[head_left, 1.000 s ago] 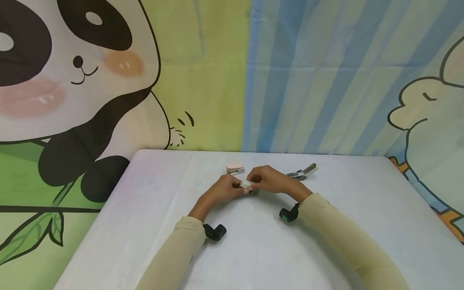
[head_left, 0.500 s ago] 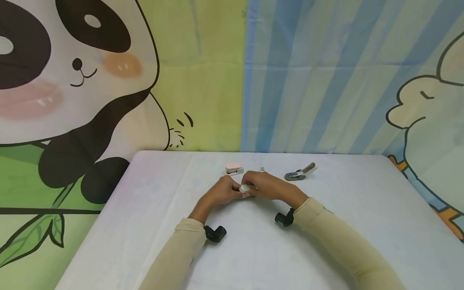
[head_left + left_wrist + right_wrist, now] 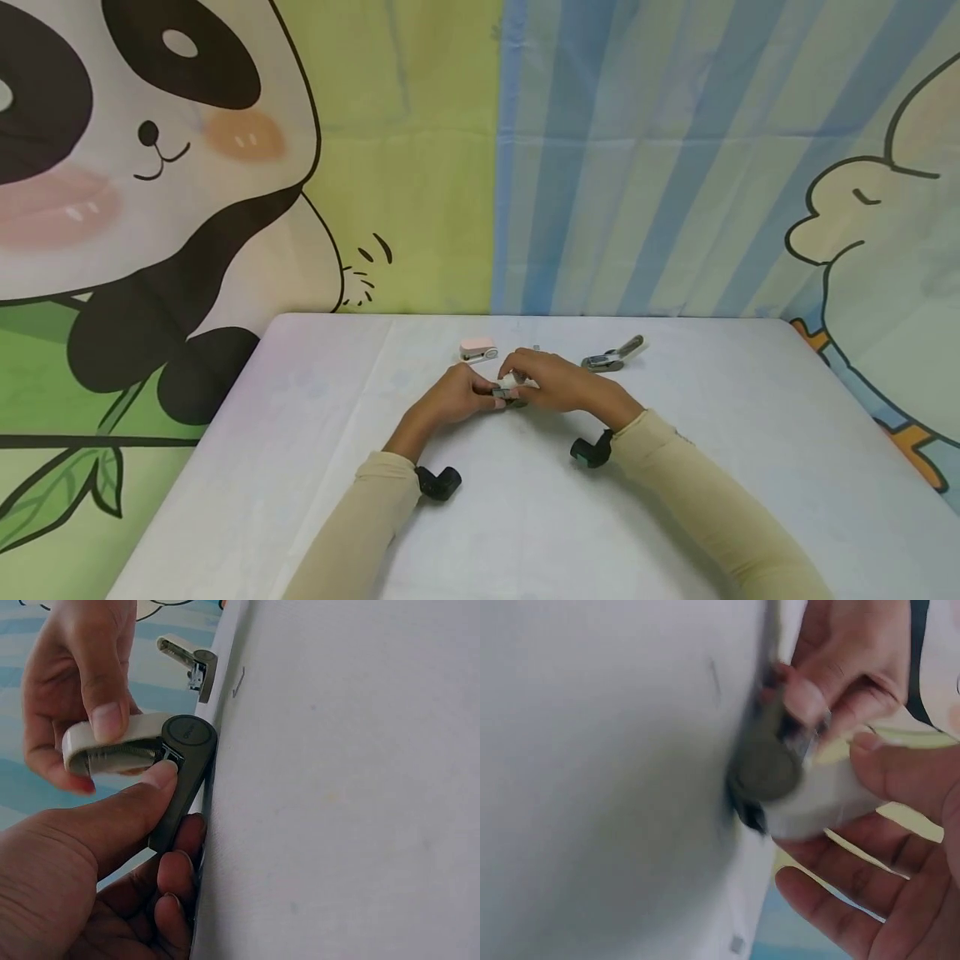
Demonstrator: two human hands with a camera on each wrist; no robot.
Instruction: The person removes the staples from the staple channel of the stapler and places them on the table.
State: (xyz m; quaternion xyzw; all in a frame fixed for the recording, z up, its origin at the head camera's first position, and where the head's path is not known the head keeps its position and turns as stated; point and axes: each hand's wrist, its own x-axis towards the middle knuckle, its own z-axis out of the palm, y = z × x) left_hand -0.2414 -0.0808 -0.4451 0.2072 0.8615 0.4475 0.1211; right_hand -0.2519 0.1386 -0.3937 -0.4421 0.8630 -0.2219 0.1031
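I've got the left hand (image 3: 448, 395) clamped on the dark grey base (image 3: 193, 780) of an opened, round-hinged plastic stapler (image 3: 187, 731), with a small rounded pale-pink stapler (image 3: 477, 347) just beyond that hand. The opened one's between both hands, toward the far middle of the white table (image 3: 517, 525), and the right hand (image 3: 555, 382) has its white top arm (image 3: 817, 801) pinched. Another opened dark grey stapler (image 3: 602, 362) lies farther right.
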